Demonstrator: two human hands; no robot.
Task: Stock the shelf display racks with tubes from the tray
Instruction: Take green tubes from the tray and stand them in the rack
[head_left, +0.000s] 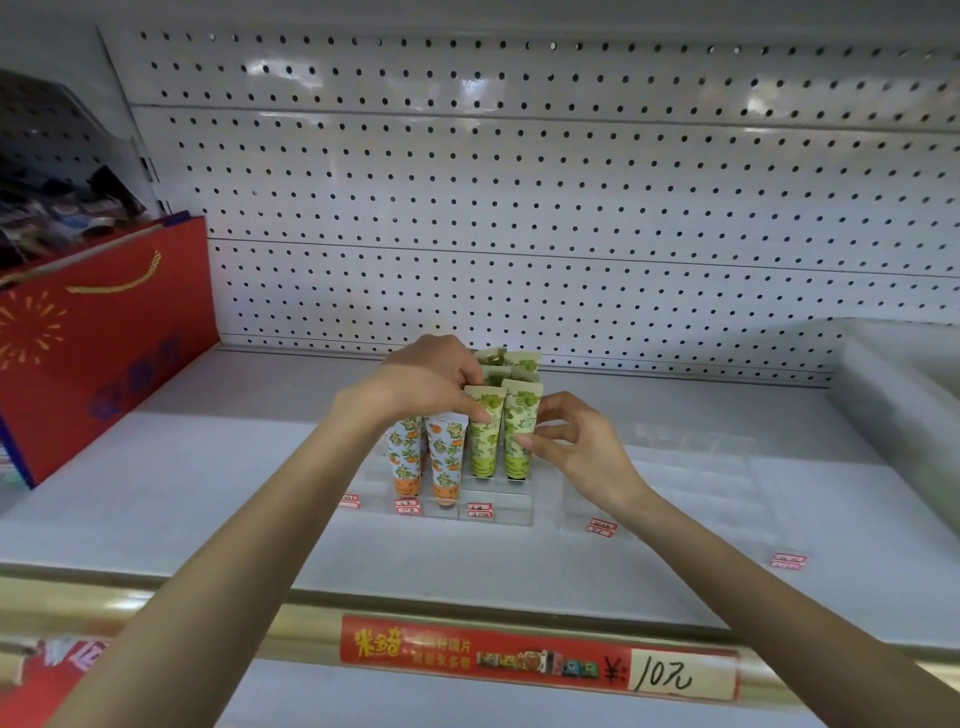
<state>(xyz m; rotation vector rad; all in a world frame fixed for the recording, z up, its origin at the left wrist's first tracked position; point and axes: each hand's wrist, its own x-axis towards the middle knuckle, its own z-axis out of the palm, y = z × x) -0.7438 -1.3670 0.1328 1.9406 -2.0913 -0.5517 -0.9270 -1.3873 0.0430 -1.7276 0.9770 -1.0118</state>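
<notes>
**Hands square up the green tubes in the rack**

Head view: at the centre of the shelf (208, 493) stands a clear stepped rack (498, 506). Orange tubes (444, 457) fill its left lanes and green tubes (485, 431) its right, all cap-down, probably so the printed fronts face the shopper. The left hand (426, 387) curls over from 10 o'clock, its thumb pressed on the front-left green tube. The right hand (576, 447) comes in from 4 o'clock and pinches the front-right one. Both seem to be straightening the front pair. A second clear rack (691, 467) at 3 o'clock holds no tubes, so much stocking remains. The pale tray (883, 395) sits at the right edge at 3 o'clock, its contents unseen. A red bag (104, 332) stands at 9 o'clock.
</notes>
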